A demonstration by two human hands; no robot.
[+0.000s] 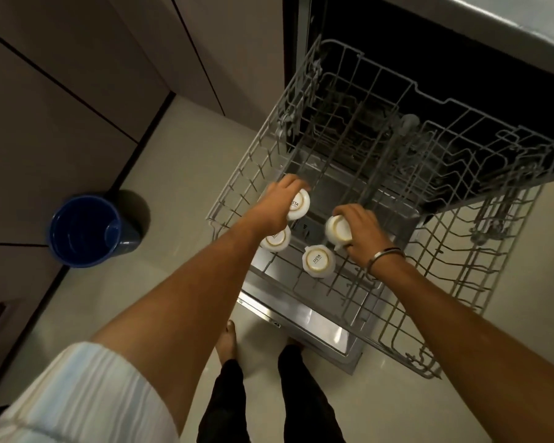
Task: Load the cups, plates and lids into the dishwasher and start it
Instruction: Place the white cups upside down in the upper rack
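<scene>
both hands [358,231] gripping upturned cups [338,230], 4 in rack [237,190]

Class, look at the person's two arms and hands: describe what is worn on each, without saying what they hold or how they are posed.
The left hand is bare; its arm has a pale, faintly striped white sleeve pushed up above the elbow. The right hand is bare too, with a thin silver metal bangle round the wrist; no sleeve shows on that forearm. No gloves or rings are visible.

Our left hand [280,203] covers part of the cup [299,204] at 12 o'clock; the grip beneath is hidden. The table [525,30] at 2 o'clock runs off frame.
</scene>
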